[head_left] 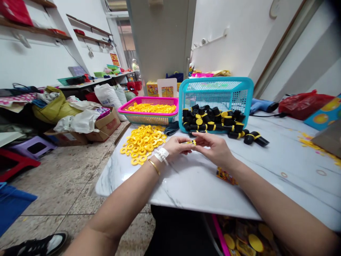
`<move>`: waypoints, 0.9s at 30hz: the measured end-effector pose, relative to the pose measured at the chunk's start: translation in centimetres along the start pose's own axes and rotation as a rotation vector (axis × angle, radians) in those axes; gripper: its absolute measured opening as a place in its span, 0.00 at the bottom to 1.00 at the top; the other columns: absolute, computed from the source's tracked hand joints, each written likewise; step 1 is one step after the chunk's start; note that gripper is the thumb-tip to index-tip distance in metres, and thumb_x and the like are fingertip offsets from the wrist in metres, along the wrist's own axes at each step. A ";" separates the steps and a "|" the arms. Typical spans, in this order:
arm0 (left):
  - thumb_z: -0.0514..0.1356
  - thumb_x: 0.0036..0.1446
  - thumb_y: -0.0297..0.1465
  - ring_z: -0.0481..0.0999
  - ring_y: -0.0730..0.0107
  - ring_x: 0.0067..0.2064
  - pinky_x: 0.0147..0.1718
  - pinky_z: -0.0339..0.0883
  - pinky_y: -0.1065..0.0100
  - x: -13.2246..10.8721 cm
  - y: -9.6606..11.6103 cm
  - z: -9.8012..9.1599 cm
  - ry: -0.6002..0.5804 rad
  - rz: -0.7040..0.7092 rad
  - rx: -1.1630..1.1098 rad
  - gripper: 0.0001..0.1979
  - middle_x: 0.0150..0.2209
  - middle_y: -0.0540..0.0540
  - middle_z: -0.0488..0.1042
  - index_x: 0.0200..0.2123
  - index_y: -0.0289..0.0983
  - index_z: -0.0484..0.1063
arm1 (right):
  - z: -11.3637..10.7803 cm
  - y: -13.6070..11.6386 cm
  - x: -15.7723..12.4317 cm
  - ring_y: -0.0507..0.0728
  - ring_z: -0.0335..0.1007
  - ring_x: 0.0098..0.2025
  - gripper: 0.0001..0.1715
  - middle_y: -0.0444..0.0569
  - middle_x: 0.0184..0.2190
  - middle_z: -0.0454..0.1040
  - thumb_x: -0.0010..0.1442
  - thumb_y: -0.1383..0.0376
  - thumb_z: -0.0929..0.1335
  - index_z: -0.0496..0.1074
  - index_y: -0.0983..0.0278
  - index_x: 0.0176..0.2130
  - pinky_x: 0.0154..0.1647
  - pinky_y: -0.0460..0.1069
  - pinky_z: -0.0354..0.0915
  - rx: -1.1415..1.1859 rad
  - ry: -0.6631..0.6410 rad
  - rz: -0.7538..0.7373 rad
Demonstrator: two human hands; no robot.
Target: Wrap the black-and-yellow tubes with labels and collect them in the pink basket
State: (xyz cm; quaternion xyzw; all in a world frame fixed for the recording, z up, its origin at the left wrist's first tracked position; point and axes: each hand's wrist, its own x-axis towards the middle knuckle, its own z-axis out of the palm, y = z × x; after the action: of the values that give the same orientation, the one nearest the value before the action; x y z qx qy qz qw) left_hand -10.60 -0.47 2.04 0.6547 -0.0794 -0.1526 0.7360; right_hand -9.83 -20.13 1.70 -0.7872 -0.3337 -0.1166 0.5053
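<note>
Above the white marbled table, my left hand [176, 147] closes its thumb and fingers on a small yellow-and-black piece [193, 142]. The fingers of my right hand [217, 147] bend round the piece's other side and touch it; its far side is hidden by the fingers. Left of my left hand spreads a pile of yellow rings [144, 140]. Just beyond both hands, a turquoise basket [217, 83] lies tipped towards me with many black-and-yellow cylinders [210, 121] in it. A colourful printed packet [225, 176] lies partly under my right forearm.
Behind the ring pile stands a pink basket [149, 113] full of yellow pieces. Dark cloth [172, 128] lies beside it. Some black cylinders [256, 138] rest outside the turquoise basket. A red bag [303, 105] sits at the far right. Below the table edge is a pink-rimmed container [221, 236].
</note>
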 end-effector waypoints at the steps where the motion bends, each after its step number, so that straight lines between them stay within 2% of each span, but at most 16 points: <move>1: 0.76 0.37 0.41 0.73 0.77 0.27 0.27 0.64 0.74 0.0 0.0 0.0 -0.007 -0.012 -0.024 0.24 0.27 0.47 0.75 0.35 0.32 0.78 | 0.0 -0.1 0.0 0.56 0.77 0.36 0.22 0.50 0.38 0.78 0.58 0.58 0.72 0.75 0.59 0.52 0.41 0.54 0.76 -0.016 0.004 -0.019; 4: 0.73 0.40 0.48 0.76 0.72 0.28 0.26 0.66 0.73 -0.1 0.0 -0.4 -0.069 -0.120 -0.103 0.27 0.32 0.44 0.77 0.38 0.34 0.77 | -0.1 -0.5 0.0 0.56 0.76 0.37 0.13 0.51 0.39 0.78 0.58 0.60 0.72 0.79 0.59 0.44 0.40 0.53 0.75 -0.105 0.016 -0.124; 6: 0.72 0.42 0.50 0.75 0.72 0.26 0.23 0.64 0.73 -0.1 0.0 -0.5 -0.067 -0.173 -0.118 0.28 0.32 0.42 0.77 0.38 0.34 0.76 | -0.2 -0.6 -0.1 0.57 0.76 0.38 0.11 0.51 0.40 0.79 0.56 0.61 0.73 0.80 0.59 0.41 0.41 0.54 0.75 -0.160 0.042 -0.176; 8: 0.73 0.41 0.47 0.73 0.75 0.24 0.23 0.62 0.74 -0.1 -0.2 -0.4 -0.021 -0.117 -0.113 0.25 0.29 0.44 0.76 0.35 0.33 0.75 | -0.2 -0.5 -0.2 0.58 0.76 0.38 0.12 0.52 0.40 0.80 0.54 0.61 0.74 0.80 0.59 0.40 0.43 0.55 0.74 -0.162 0.083 -0.153; 10: 0.73 0.43 0.43 0.70 0.78 0.23 0.24 0.62 0.75 0.0 -0.3 0.0 0.028 0.027 -0.075 0.22 0.26 0.47 0.74 0.33 0.32 0.74 | 0.2 -0.4 -0.2 0.58 0.77 0.37 0.13 0.52 0.37 0.81 0.52 0.60 0.75 0.81 0.60 0.39 0.41 0.56 0.74 -0.072 0.126 -0.038; 13: 0.70 0.48 0.43 0.70 0.78 0.23 0.24 0.62 0.75 0.0 -0.3 0.5 0.079 0.196 0.104 0.19 0.24 0.49 0.73 0.34 0.33 0.75 | 1.1 -0.2 -0.2 0.58 0.78 0.33 0.18 0.52 0.33 0.82 0.48 0.55 0.77 0.81 0.63 0.37 0.37 0.55 0.75 0.202 0.135 0.243; 16: 0.69 0.47 0.45 0.73 0.75 0.25 0.24 0.63 0.75 0.0 -0.2 0.3 0.053 0.176 0.209 0.21 0.26 0.46 0.75 0.36 0.33 0.76 | 1.4 -0.3 0.0 0.58 0.78 0.31 0.24 0.52 0.31 0.82 0.43 0.52 0.79 0.80 0.66 0.36 0.37 0.55 0.75 0.368 0.074 0.399; 19: 0.68 0.47 0.51 0.75 0.74 0.27 0.26 0.65 0.74 0.0 -0.2 -0.4 0.014 0.057 0.038 0.28 0.33 0.42 0.78 0.43 0.35 0.75 | 0.9 0.0 0.1 0.57 0.77 0.30 0.26 0.50 0.29 0.81 0.42 0.52 0.79 0.78 0.65 0.37 0.37 0.54 0.75 0.392 0.110 0.377; 21: 0.70 0.45 0.51 0.74 0.76 0.27 0.27 0.65 0.74 0.0 -0.3 -0.7 -0.008 0.026 -0.063 0.30 0.34 0.42 0.78 0.44 0.35 0.74 | 0.3 0.3 0.0 0.57 0.78 0.31 0.26 0.48 0.28 0.80 0.44 0.53 0.79 0.77 0.64 0.40 0.37 0.54 0.75 0.407 0.101 0.358; 24: 0.71 0.42 0.50 0.70 0.79 0.23 0.23 0.60 0.76 0.1 -0.4 -0.6 -0.059 0.032 -0.064 0.27 0.28 0.44 0.75 0.35 0.32 0.76 | -0.2 0.5 -0.2 0.56 0.78 0.31 0.28 0.46 0.31 0.79 0.46 0.56 0.79 0.76 0.62 0.46 0.37 0.54 0.76 0.467 -0.019 0.332; 27: 0.68 0.44 0.53 0.67 0.80 0.20 0.19 0.55 0.76 0.0 -0.3 -0.1 -0.080 -0.021 -0.088 0.28 0.24 0.46 0.72 0.31 0.31 0.75 | 0.0 0.3 -0.5 0.54 0.77 0.27 0.21 0.45 0.34 0.77 0.47 0.59 0.79 0.79 0.60 0.41 0.30 0.52 0.77 0.526 -0.036 0.267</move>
State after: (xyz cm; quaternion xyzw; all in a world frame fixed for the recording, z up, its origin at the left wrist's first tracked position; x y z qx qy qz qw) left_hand -10.64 -0.39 1.77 0.6159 -0.0951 -0.1894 0.7587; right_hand -9.97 -20.44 1.26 -0.6680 -0.2549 0.0554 0.6969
